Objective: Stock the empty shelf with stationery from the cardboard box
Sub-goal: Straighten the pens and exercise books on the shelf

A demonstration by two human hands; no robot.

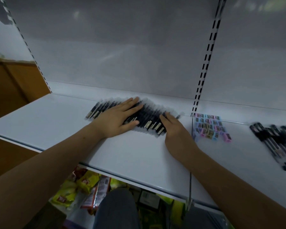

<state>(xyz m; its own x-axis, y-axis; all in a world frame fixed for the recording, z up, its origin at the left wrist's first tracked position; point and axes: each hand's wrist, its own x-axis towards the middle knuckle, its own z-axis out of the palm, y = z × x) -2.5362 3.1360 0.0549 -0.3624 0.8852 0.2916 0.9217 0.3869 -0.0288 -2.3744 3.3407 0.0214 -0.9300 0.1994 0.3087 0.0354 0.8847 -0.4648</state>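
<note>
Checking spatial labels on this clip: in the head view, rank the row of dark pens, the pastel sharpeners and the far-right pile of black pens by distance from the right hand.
1. Row of dark pens: the right hand touches its right end.
2. Pastel sharpeners: just to the hand's right, past the shelf upright.
3. Pile of black pens: far right of the shelf.

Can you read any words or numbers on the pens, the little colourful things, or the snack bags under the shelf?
Nothing can be read here.
Pens: pale labels near their ends, too blurred.
Little pastel sharpeners: print too small.
Pens on the right: smeared by motion.
Yellow snack bags: red logos, letters too blurred.
</note>
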